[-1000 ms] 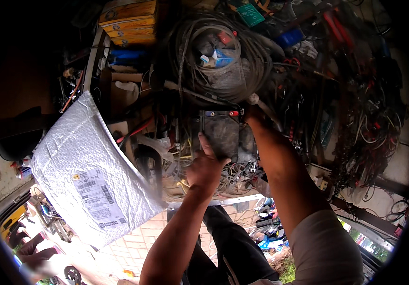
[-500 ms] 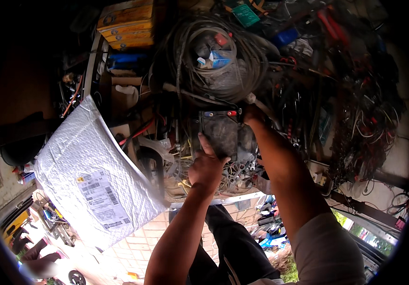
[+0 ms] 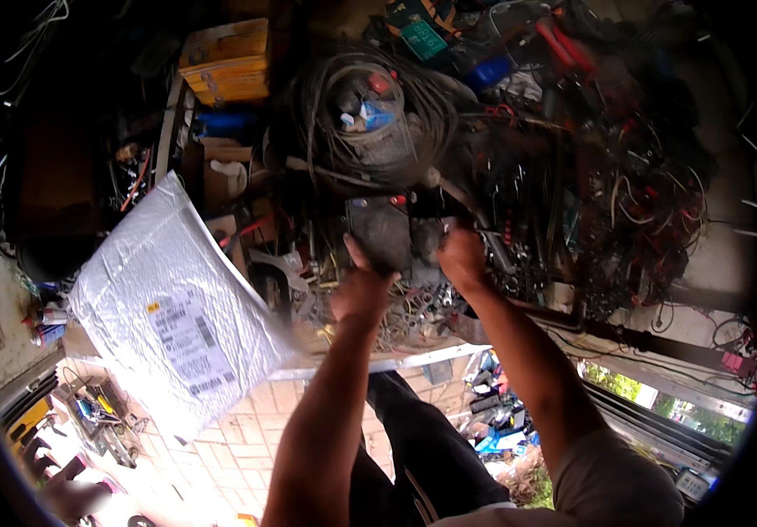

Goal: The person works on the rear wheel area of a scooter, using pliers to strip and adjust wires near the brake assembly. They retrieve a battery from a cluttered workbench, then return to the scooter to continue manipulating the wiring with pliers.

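From the head camera, the dark box (image 3: 380, 239), with a red terminal at its far right corner, lies just beyond the left hand (image 3: 363, 285). That hand's forefinger lies along the box's left side and its thumb reaches the near edge; I cannot tell whether the hidden fingers grip it. The right hand (image 3: 463, 255) is curled, right of the box and apart from it; I cannot tell whether it holds anything.

A half second ago the right hand was by the box's red corner; now it is nearer the person, while the left hand keeps its place.

Beyond the box is a coil of cable (image 3: 315, 132). A silver package (image 3: 133, 281) stands to the left, tools (image 3: 519, 233) crowd the right, and the bench's pale front edge (image 3: 405, 361) runs nearer the person, with brick floor (image 3: 251, 430) below.
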`<state>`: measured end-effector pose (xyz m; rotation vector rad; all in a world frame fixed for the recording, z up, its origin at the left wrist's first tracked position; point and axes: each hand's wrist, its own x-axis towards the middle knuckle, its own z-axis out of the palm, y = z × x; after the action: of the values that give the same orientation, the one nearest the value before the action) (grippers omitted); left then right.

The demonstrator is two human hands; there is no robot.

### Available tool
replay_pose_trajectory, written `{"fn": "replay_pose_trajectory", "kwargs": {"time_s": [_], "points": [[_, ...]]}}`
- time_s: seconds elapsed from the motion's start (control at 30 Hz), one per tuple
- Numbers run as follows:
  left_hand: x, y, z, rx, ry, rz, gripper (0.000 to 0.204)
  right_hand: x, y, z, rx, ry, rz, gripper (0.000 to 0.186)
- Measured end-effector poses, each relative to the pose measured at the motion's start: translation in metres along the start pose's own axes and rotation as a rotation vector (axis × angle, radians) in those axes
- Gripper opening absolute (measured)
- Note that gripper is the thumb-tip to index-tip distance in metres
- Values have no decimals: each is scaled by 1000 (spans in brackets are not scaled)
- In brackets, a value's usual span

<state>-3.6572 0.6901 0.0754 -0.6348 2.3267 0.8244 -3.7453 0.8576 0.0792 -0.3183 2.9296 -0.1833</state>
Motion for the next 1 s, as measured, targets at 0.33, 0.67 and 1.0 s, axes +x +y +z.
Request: {"fn": "replay_pose_trajectory", "kwargs": {"time_s": [0.33,0.67,1.0], "points": [[-207,-39,-54,-1444,-334,34,39,-209,-65,-137,1543,-311,175,25],[-398,-121,-50,-1884,-186,-71,42,-331,-105,-182,1296,-875,-158,23],[-566,-243,-21,-2000,261,73,34,-460,-234,-192,869,-1210,-433,28]]}}
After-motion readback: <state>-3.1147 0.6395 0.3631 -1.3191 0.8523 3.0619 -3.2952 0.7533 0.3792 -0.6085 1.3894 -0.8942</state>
